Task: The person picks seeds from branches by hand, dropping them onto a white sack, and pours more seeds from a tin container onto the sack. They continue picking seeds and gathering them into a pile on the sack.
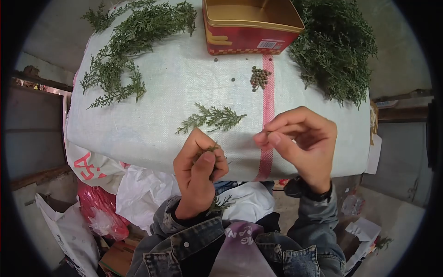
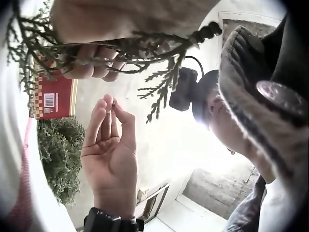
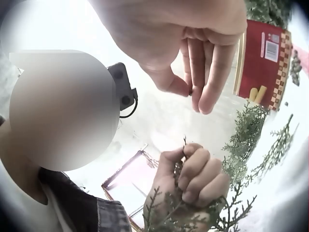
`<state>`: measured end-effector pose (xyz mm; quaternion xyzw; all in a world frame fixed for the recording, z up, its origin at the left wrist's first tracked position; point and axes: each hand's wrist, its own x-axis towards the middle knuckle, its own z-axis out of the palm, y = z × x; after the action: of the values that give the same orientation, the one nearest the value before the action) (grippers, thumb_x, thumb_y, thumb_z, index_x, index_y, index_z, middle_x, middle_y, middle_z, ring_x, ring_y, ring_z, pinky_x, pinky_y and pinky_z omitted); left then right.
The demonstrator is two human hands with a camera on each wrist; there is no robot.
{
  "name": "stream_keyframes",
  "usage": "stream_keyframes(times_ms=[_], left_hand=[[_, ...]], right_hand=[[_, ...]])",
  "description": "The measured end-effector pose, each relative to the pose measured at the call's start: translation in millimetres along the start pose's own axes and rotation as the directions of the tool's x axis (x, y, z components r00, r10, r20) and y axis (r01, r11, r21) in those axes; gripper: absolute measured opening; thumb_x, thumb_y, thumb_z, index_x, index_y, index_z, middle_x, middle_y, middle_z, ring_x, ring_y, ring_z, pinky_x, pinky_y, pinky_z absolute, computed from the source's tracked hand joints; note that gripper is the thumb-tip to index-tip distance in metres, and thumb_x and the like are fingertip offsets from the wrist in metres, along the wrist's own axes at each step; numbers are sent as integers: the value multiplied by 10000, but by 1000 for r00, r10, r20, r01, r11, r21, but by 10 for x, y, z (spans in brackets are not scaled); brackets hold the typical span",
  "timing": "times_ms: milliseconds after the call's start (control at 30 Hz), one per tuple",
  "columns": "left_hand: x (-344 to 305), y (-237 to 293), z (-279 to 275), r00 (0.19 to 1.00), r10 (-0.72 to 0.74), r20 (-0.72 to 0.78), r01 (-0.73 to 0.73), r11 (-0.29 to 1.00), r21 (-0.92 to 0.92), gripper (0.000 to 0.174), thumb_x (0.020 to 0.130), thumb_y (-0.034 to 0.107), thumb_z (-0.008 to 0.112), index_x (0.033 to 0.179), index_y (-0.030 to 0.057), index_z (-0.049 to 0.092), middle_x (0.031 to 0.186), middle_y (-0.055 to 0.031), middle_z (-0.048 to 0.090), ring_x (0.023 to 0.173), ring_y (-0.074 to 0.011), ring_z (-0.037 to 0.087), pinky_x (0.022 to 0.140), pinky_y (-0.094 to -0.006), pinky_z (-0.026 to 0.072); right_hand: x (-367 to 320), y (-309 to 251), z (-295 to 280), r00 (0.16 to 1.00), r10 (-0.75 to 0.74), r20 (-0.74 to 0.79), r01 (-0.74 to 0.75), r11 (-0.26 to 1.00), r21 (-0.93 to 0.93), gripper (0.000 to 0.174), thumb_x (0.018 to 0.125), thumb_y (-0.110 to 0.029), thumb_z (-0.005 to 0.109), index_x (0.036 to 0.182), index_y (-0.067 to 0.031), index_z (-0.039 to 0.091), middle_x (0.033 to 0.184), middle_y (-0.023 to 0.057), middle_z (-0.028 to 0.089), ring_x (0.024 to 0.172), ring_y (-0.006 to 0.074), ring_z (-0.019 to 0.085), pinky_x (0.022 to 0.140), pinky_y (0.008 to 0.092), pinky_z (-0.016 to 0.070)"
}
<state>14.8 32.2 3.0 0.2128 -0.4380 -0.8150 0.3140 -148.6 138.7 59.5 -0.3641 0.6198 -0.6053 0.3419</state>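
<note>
My left hand (image 1: 208, 159) grips a green cypress sprig (image 1: 217, 203) in its fist, just off the near edge of the white woven sack (image 1: 152, 115). The sprig's tip pokes out by the thumb and its tail hangs below the wrist (image 3: 231, 212). My right hand (image 1: 264, 137) is beside it, over the sack's red stripe (image 1: 266, 115). Its thumb and fingertips (image 3: 193, 94) pinch a tiny dark seed. A small heap of the same seeds (image 1: 260, 77) lies further back on the sack. One loose sprig (image 1: 212, 117) lies just beyond my left hand.
An open red and gold tin (image 1: 251, 23) stands at the sack's far edge. Picked branches (image 1: 124, 51) lie at the far left and a thick green heap (image 1: 337, 46) at the far right. Plastic bags (image 1: 101, 212) and clutter fill the floor below.
</note>
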Motion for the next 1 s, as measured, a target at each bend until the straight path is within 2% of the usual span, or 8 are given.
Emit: stream_keyframes(times_ms=[100, 233, 367, 400, 500, 633, 767, 1000], left_hand=[[-12, -23, 66, 997, 57, 44, -58, 998, 14, 212, 994, 175, 506, 853, 19, 479, 600, 1, 468, 527, -52, 391, 484, -230, 293], [-69, -57, 70, 993, 110, 44, -115, 984, 139, 203, 969, 145, 563, 842, -11, 538, 621, 0, 519, 551, -34, 425, 500, -211, 313], [-61, -104, 139, 962, 266, 62, -271, 906, 324, 235, 967, 165, 575, 855, -36, 524, 601, -12, 449, 494, -59, 360, 468, -246, 284], [-56, -114, 168, 963, 264, 59, -269, 907, 324, 235, 967, 165, 575, 855, -36, 524, 601, -12, 449, 494, -59, 360, 468, -246, 284], [-33, -98, 261, 943, 334, 1, -316, 892, 325, 41, 886, 12, 621, 853, -12, 625, 639, 10, 556, 572, -21, 450, 522, -204, 352], [-62, -60, 224, 952, 306, 25, -290, 868, 403, 24, 842, -28, 629, 860, -12, 629, 623, 10, 556, 566, -24, 452, 520, -202, 369], [-60, -66, 226, 941, 337, 26, -308, 825, 474, 55, 813, -32, 645, 864, -14, 635, 610, -2, 546, 559, -26, 450, 512, -200, 373], [-40, -81, 217, 921, 384, 72, -359, 758, 545, 103, 769, -53, 652, 866, -21, 645, 623, -42, 579, 546, -56, 495, 509, -213, 407]], right_hand=[[-98, 90, 166, 987, 29, -156, -12, 994, 106, 181, 918, 5, 640, 1072, 98, 617, 950, 200, 727, 869, 201, 716, 768, 297, 586], [-161, 208, 378, 981, 43, -188, 22, 945, 328, 168, 933, 8, 624, 1080, 88, 609, 1005, 208, 722, 923, 208, 708, 818, 300, 571], [-255, 261, 456, 984, 13, -180, 58, 921, 384, 156, 948, 19, 598, 1088, 86, 601, 1056, 227, 709, 981, 210, 690, 879, 310, 545], [-269, 282, 445, 984, 16, -179, 55, 922, 384, 156, 948, 19, 598, 1088, 86, 601, 1056, 227, 709, 981, 210, 690, 879, 310, 545], [-307, 352, 404, 996, -18, -89, 49, 931, 362, 191, 949, 57, 584, 1135, 102, 598, 1148, 252, 671, 1078, 229, 665, 948, 313, 527], [-305, 418, 426, 994, -69, -85, 97, 909, 405, 198, 949, 58, 583, 1142, 99, 596, 1175, 257, 659, 1092, 244, 659, 966, 325, 522], [-292, 383, 469, 990, -25, -139, 77, 921, 382, 164, 946, -23, 635, 1085, 58, 602, 1130, 269, 679, 984, 178, 666, 892, 301, 520], [-302, 397, 441, 991, -14, -134, 67, 912, 405, 167, 950, -39, 637, 1080, 60, 602, 1126, 274, 679, 915, 159, 666, 853, 290, 528]])
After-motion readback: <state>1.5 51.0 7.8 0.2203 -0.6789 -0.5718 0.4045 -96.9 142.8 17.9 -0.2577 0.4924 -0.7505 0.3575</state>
